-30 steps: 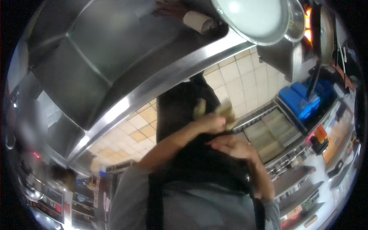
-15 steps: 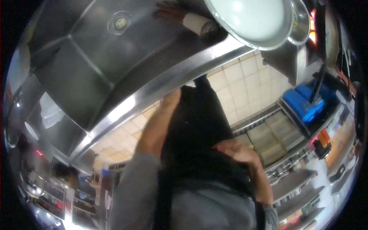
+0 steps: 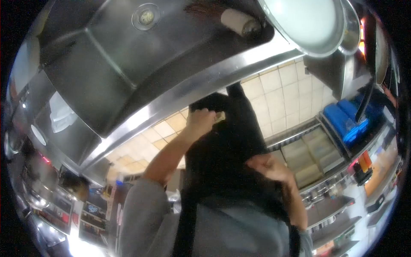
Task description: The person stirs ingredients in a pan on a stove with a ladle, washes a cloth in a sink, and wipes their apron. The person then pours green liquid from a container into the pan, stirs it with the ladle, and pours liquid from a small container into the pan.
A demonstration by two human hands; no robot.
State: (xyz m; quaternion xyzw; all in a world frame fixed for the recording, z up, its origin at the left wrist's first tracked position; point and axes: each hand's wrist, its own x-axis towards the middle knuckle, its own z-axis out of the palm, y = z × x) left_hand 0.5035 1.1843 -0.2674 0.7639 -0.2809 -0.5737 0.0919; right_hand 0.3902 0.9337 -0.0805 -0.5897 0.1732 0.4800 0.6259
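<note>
The left hand (image 3: 201, 122) is closed on a small pale-yellow object (image 3: 220, 117) in front of the long black fabric apron (image 3: 222, 150); the right hand (image 3: 270, 167), grip indeterminable, is near the apron, with the grey metal sink (image 3: 109, 64) beyond.

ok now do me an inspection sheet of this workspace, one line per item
surface: steel sink, pale bits at its drain
job's things: small yellowish piece in left hand, too blurred to identify
clutter: brush-like bundle with pale wrapped end in the sink; crumpled white sheet left of it
hands: left hand closed on the piece; right hand by the black apron, hold unclear
cables: nothing seen
surroundings: round vessel with whitish contents at the sink's corner; tiled floor; blue items at right
</note>
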